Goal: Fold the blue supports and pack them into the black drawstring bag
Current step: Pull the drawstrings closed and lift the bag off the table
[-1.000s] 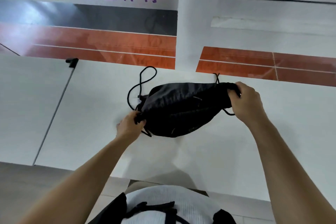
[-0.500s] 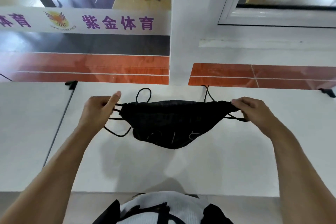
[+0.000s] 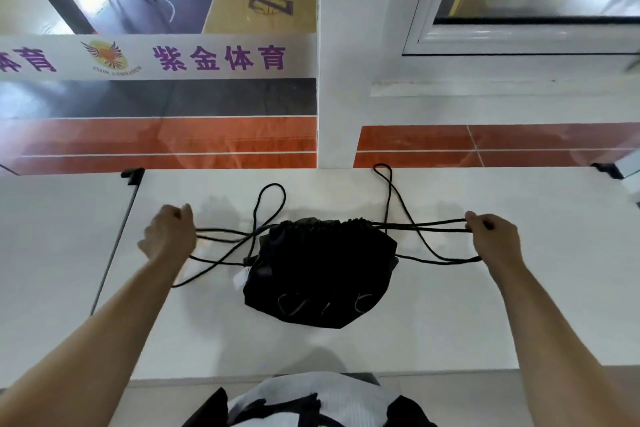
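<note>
Two hands are seen over a white bench [image 3: 450, 322], with the black drawstring bag [image 3: 320, 274] lying on it between them, its gathered mouth turned away from the person and drawn tight. The left hand [image 3: 168, 236] is closed on the cords [image 3: 221, 234] leaving the bag's left side; the right hand [image 3: 493, 236] is pinched on the paired cords [image 3: 429, 224] leaving the right side, and these are held taut and nearly level. Slack loops of cord are noted on the bench beyond the bag, one at the left [image 3: 272, 198] and one at the right [image 3: 382, 172], with more slack trailing under each wrist. Faint pale markings are visible near the bag's lower edge, but they cannot be read. A white band [image 3: 156, 57] on the glass behind the bench carries purple characters, 紫金体育, beside a winged orange emblem; the small lettering under the emblem is too blurred to read, and a second run of characters is cut off at the left edge. Blue supports are not visible; the bag's contents are hidden by the closed fabric. A clamp [image 3: 133, 175] is seen at the bench's far edge. Fingertips of the left hand are hidden behind the knuckles.
</note>
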